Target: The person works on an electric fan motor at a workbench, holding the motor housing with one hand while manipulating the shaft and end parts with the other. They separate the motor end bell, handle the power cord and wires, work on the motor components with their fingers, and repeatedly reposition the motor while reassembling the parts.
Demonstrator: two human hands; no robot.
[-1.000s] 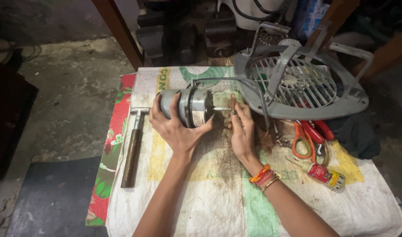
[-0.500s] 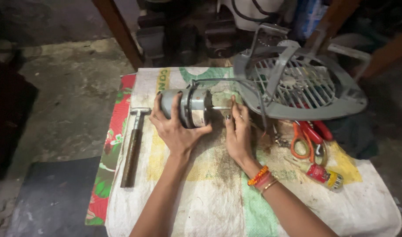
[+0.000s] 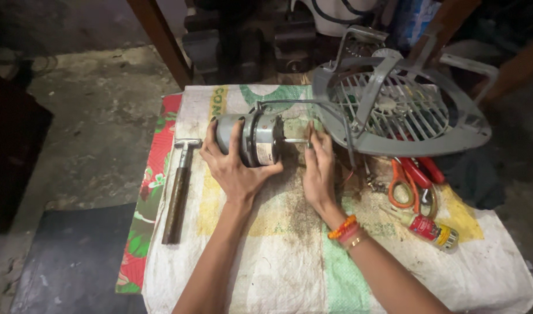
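While the left hand (image 3: 234, 166) clamps its fingers around the motor (image 3: 252, 139) to steady it, the right hand (image 3: 319, 168) pinches its shaft (image 3: 294, 141); hammer (image 3: 178, 189) lies left of the motor.

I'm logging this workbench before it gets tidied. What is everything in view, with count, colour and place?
Fan motor: 1, grey, lying on the sack, mid-table.
Motor shaft: 1, metal, pointing right.
Fan guard frame: 1, grey, upper right.
Hammer: 1, rusty brown, left edge.
Scissors: 1, orange-handled, right.
Pliers: red-handled, count unclear, beside scissors.
Small bottle: 1, red and yellow, lower right.
Woven sack: 1, white, covering table.
Left hand: on motor.
Right hand: at shaft, bangles on wrist.
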